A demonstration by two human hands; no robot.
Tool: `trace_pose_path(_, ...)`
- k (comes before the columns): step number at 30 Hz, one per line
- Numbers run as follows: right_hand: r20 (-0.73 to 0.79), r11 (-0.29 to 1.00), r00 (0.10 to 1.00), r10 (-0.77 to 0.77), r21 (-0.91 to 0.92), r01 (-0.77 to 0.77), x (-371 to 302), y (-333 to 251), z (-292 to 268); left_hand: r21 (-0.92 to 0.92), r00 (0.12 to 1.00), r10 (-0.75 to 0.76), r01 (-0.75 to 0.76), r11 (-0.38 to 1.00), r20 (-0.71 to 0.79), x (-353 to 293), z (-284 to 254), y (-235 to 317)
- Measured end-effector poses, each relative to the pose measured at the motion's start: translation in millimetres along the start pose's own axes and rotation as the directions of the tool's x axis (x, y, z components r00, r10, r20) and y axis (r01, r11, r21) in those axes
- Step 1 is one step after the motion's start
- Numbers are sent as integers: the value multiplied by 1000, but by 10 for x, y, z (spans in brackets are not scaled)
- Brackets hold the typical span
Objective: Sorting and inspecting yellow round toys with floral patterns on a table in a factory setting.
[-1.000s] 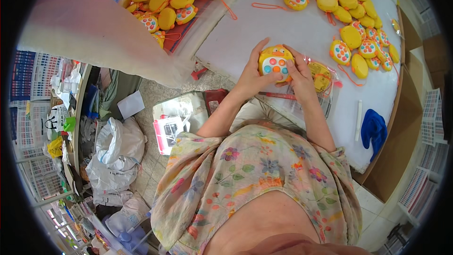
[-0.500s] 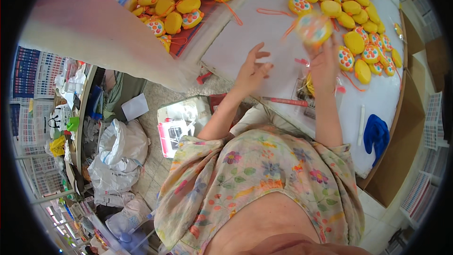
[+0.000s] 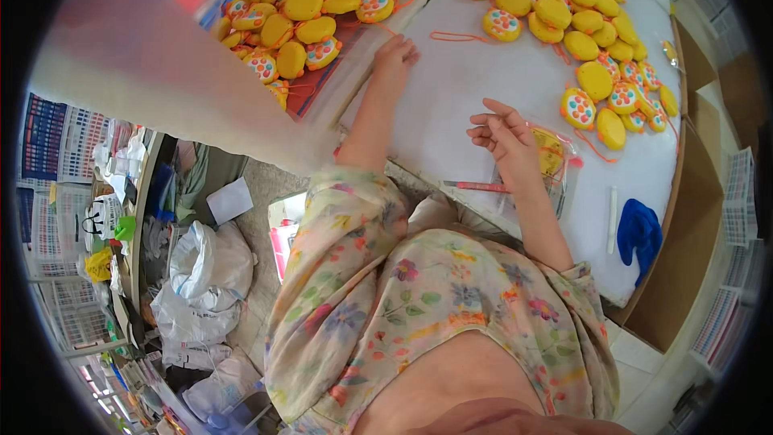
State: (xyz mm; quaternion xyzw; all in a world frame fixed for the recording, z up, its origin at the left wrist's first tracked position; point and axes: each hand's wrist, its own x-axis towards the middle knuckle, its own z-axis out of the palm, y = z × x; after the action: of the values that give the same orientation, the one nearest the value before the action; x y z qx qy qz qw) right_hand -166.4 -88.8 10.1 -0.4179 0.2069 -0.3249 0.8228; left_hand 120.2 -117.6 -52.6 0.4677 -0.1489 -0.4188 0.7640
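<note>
White plastic bags [image 3: 211, 262] slumped on the floor at the far left, with a sheet of white paper [image 3: 229, 200] lying to their right. Beyond them a cloudy plastic sheet [image 3: 185, 72] hung across, and past its right edge lay the left pile of yellow toys [image 3: 303, 2], some showing white faces with coloured dots. My left hand [image 3: 394, 54] was at the near right side of that pile, fingers curled in by the end of an orange strap — whether they had gripped it, I cannot tell. To the right, on the white tabletop [image 3: 443, 84], an orange loop [image 3: 456, 36] lay flat near the right pile of yellow toys [image 3: 594, 80], which spread over the far right. My right hand [image 3: 506, 138] hung nearer me, fingers loosely bent and holding nothing — just left of a clear packet [image 3: 551, 153] with yellow inside. A red stick [image 3: 477, 187] lay just nearer than that hand. Farther right lay a slim white stick [image 3: 612, 219], then a crumpled blue cloth [image 3: 640, 238] beside it, near the table's edge.
</note>
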Motion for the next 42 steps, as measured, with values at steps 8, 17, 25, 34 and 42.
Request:
trace_pose_path(8,72,943,990,-121,-304,137,30,80,-17,293,938,339,-343,892,67,-603,356,555)
trace_pose_path(17,145,999,989,-44,-25,48,49,185,71,216,729,459,-624,751,507,-1686,915,972)
trace_pose_path(25,405,720,911,79,609,-333,-114,88,91,223,855,292,-413,883,430,-1464,777,577)
trace_pose_path(34,138,669,989,48,731,-134,1,46,13,545,887,182,-411,731,425,-1838,598,153)
trace_pose_path(42,0,705,979,203,694,-146,-74,78,192,605,807,243,-570,555,538,-1910,768,32)
